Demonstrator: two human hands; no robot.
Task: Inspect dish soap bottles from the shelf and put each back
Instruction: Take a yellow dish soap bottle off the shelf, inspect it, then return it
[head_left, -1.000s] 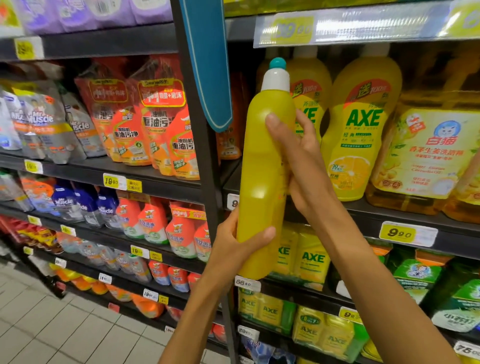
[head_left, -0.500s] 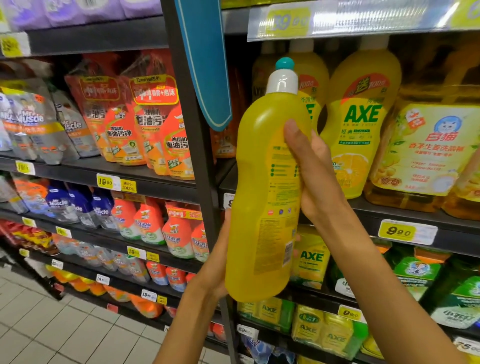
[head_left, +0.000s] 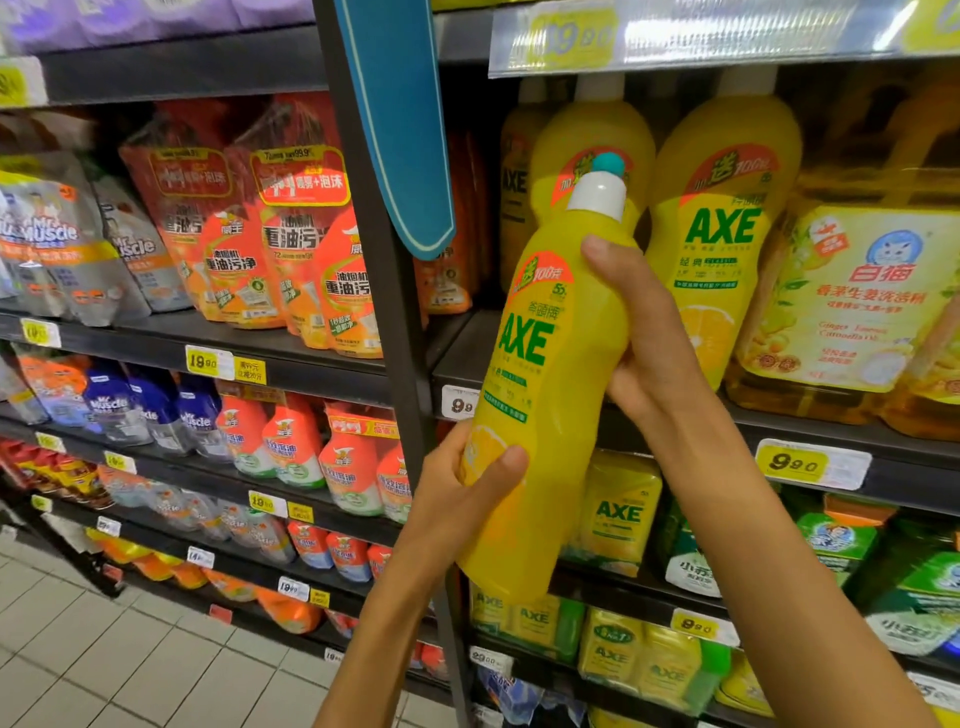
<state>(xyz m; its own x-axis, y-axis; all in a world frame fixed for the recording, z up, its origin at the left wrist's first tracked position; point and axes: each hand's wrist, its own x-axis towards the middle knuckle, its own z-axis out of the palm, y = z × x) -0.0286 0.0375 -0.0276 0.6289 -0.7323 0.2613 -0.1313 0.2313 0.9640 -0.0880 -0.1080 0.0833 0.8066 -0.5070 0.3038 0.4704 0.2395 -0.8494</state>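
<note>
A tall yellow AXE dish soap bottle (head_left: 550, 395) with a white neck and teal cap is held in front of the shelf, tilted with its top to the right and its front label facing me. My left hand (head_left: 467, 483) grips its lower part, thumb across the front. My right hand (head_left: 644, 332) grips its upper right side, thumb near the shoulder. Behind it, more yellow AXE bottles (head_left: 722, 228) stand on the shelf (head_left: 810, 421).
A yellow jug with a cat logo (head_left: 852, 306) stands at the right. Orange and grey refill pouches (head_left: 291, 244) fill the left shelf, spray bottles (head_left: 291, 441) below. A dark upright post (head_left: 395, 332) divides the bays. AXE refill packs (head_left: 618, 514) sit lower right. Tiled floor (head_left: 104, 654) at bottom left.
The bottle has been turned in my hands from its back label to its front AXE label, and it has tilted to the right. My left thumb now lies across the front.
</note>
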